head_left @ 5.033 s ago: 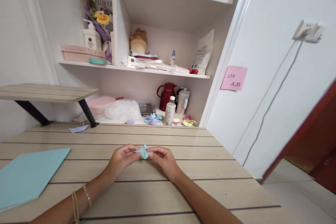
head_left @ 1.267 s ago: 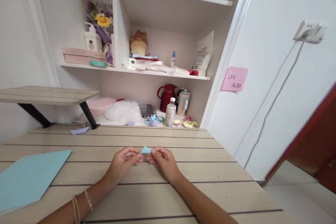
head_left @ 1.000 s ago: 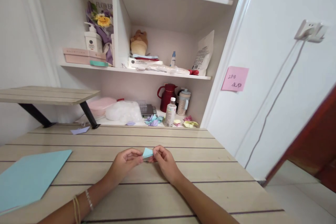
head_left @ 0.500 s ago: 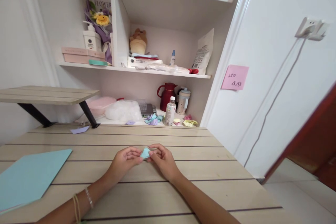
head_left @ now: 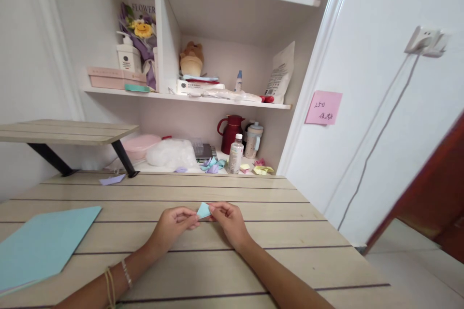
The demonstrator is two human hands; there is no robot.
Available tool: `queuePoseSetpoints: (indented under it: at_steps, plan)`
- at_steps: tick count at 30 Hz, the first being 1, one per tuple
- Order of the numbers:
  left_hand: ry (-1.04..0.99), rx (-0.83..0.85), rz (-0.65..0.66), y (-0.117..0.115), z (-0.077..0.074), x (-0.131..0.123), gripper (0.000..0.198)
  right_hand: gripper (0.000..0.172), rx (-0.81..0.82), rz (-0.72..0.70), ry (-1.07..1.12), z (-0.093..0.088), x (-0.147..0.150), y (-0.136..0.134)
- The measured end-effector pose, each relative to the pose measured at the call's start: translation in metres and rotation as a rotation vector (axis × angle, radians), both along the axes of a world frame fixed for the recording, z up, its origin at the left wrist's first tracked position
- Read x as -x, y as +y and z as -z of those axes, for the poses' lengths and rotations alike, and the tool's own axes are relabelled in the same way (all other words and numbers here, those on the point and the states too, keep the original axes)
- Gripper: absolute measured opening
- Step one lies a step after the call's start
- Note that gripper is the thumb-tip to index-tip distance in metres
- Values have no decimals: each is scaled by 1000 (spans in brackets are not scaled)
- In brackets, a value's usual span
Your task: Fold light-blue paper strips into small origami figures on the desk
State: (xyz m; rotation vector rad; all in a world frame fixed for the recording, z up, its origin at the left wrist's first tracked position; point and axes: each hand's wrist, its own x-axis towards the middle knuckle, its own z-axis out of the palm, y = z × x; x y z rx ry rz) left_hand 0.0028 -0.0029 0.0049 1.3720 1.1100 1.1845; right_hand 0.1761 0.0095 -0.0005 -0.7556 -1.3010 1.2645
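A small folded piece of light blue paper is pinched between both my hands just above the wooden desk. My left hand grips its left side with thumb and curled fingers. My right hand pinches its right edge with the fingertips closed. Both forearms rest toward the desk's near edge. A stack of light blue paper sheets lies flat at the desk's left.
A raised wooden shelf stands at back left, with a purple paper scrap beside its leg. Behind the desk are a clear bottle, a red jug, a plastic bag and several folded paper shapes. A white wall with a pink note bounds the right.
The paper went from a wider star-like shape to a smaller folded piece. Both hands kept pinching and turning it in the same spot; the view shifted only slightly.
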Motion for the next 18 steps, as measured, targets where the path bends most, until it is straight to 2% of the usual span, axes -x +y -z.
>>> queuePoseSetpoints:
  at_steps: [11, 15, 18]
  plan:
    - [-22, -30, 20, 1, -3, 2, 26, 39, 47, 0, 11, 6, 4, 4]
    - [-36, -26, 75, 0, -4, 0, 39, 32, 27, -40, -30, 8, 2, 5]
    - [29, -37, 125, -1, -4, -2, 32, 28, -18, -75, -127, 9, 0, 5]
